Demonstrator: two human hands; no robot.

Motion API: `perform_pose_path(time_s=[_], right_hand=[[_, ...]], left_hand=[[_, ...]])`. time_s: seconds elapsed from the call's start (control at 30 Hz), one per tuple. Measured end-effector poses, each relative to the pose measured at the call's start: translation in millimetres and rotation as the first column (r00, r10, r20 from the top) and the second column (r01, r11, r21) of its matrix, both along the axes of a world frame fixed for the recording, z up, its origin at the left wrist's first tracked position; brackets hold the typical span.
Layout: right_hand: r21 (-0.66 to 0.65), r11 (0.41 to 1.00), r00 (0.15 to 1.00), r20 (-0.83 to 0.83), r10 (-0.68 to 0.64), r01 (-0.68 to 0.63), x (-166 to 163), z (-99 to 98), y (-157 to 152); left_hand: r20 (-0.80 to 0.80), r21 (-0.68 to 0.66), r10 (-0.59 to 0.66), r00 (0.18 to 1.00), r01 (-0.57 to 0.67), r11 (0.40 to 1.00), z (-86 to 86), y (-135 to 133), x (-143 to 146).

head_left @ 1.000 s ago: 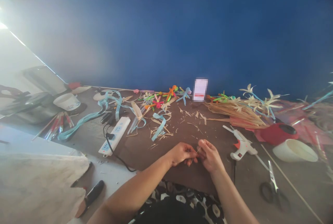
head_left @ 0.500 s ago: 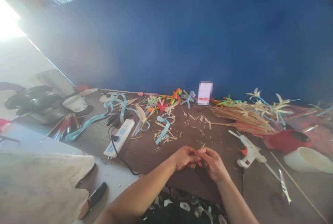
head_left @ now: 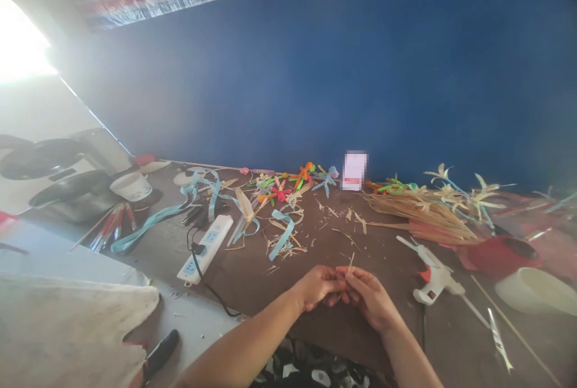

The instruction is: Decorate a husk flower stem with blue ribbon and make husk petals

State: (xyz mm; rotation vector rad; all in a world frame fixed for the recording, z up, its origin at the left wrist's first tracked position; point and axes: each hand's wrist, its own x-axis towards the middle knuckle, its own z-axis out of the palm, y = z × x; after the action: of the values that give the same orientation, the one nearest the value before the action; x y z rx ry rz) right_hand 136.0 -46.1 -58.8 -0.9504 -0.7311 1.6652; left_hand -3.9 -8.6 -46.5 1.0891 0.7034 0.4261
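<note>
My left hand (head_left: 318, 287) and my right hand (head_left: 363, 292) meet over the near edge of the brown table (head_left: 265, 289). Between their pinched fingertips is a thin, pale yellow-green strip (head_left: 351, 260), its upper end sticking up above the fingers. The lower part of the strip is hidden by the fingers. Both hands are closed, thumbs and forefingers pressed together. Beyond them lie pale straw scraps (head_left: 288, 249) and a light blue ribbon piece (head_left: 282, 234).
A white glue gun (head_left: 435, 277) and scissors (head_left: 499, 340) lie to the right, near a white bowl (head_left: 536, 289). Dried husk strips (head_left: 428, 210) and pale flowers (head_left: 451, 192) are behind. Left are a power strip (head_left: 205, 249), blue ribbon (head_left: 153, 219) and white cup (head_left: 130, 186).
The view has tilted up slightly, so the scene sits lower. The strip between my fingers now stands more upright. Both hands keep hold of it.
</note>
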Motion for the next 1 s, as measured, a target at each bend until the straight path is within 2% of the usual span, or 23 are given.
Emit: perform_pose_path(time_s=[0.13, 0.37, 0.67, 0.83, 0.9, 1.0], right_hand=[[0.022, 0.995, 0.994, 0.051, -0.098, 0.097, -3, -4.8, 2], [-0.003, 0.971, 0.969, 0.069, -0.239, 0.239, -8, -12.4, 5], [-0.013, 0.933, 0.932, -0.052, -0.36, 0.359, -9, -8.5, 5], [-0.024, 0.909, 0.899, -0.135, -0.416, 0.417, -5, -7.7, 11], [-0.038, 0.91, 0.895, -0.17, -0.413, 0.413, -2, -6.9, 13], [-0.046, 0.927, 0.913, -0.161, -0.376, 0.373, 0, -5.0, 13]], left_hand=[[0.022, 0.006, 0.024, 0.999, -0.024, 1.0, -1.4, 2, 0], [-0.077, 0.082, 0.073, 0.994, -0.067, 0.994, -7.1, -3, 4], [-0.163, 0.12, -0.006, 0.987, 0.025, 0.992, -1.7, -4, 5], [-0.253, 0.12, -0.008, 0.967, 0.039, 0.992, -6.3, -21, -3], [-0.275, 0.132, 0.025, 0.961, 0.011, 0.991, -8.7, -27, -9], [-0.236, 0.121, 0.186, 0.954, -0.161, 0.979, -7.0, -25, -14]])
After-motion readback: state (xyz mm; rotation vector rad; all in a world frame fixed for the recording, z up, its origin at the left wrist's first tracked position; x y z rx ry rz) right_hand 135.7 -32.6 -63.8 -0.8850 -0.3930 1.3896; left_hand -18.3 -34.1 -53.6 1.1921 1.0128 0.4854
